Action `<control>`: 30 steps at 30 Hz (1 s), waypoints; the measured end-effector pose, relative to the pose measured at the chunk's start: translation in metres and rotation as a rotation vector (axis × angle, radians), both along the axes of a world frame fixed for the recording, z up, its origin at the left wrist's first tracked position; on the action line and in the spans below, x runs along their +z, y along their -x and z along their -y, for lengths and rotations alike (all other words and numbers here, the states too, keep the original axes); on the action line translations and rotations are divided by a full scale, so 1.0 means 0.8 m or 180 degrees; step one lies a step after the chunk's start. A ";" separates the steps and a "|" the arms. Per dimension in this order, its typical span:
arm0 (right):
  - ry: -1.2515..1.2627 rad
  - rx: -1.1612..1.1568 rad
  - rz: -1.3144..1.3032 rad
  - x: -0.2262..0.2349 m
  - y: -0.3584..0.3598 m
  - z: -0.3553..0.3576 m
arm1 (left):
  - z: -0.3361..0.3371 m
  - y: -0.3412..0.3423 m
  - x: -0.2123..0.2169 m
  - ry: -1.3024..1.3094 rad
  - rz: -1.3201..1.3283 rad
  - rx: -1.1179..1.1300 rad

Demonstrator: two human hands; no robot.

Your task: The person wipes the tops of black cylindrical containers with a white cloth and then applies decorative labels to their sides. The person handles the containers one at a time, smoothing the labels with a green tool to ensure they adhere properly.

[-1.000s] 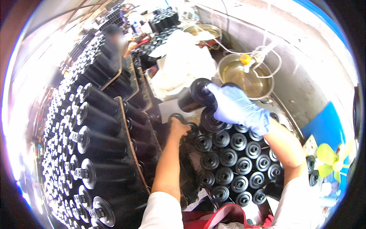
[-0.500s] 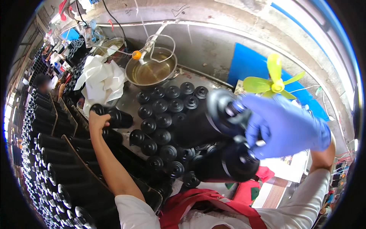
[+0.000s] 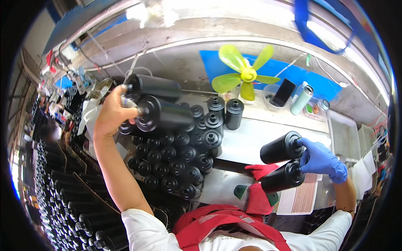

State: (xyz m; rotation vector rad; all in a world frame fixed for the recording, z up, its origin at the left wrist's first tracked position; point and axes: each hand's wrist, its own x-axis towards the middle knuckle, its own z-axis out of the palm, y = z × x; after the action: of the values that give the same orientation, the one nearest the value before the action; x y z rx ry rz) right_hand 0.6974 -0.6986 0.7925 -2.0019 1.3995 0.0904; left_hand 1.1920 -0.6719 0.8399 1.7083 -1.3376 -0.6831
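Observation:
My bare left hand is closed round the narrow stub ends of two black cylinders, holding them up on their sides over the left part of a standing group. My right hand, in a blue glove, grips two more black cylinders by their stubs, one behind the other. These hang above the right of the bench, beside a red cloth. Many like cylinders stand upright, close together, stubs up. Parts of that group are hidden behind the left hand's pair.
A yellow-green fan stands at the back against a blue board. Right of it are a dark phone, a light green flask and a white tray. Racks of black cylinders fill the left. A striped sheet lies at right.
The view has swung right. My right hand has carried its two cylinders from over the standing group to the bench's right side. My left hand has raised its cylinders from low at the left.

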 end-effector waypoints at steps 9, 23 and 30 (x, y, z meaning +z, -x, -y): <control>0.0494 -0.0443 0.0179 -0.060 0.103 0.021 | 0.096 0.251 0.003 -0.1295 -0.0136 -0.2238; 0.0437 -0.0110 -0.0003 -0.165 0.078 0.102 | 0.156 0.396 -0.236 -0.1754 0.0948 -0.1760; 0.0224 0.0156 -0.0030 -0.177 0.044 0.157 | 0.181 0.385 -0.260 -0.1912 0.1139 -0.1539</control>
State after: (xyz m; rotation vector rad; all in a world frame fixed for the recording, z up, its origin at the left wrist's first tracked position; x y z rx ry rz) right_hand 0.6620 -0.8244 0.6505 -2.0964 1.3770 0.0734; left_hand 0.8839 -0.8169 0.6316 2.0549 -1.9746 -1.1854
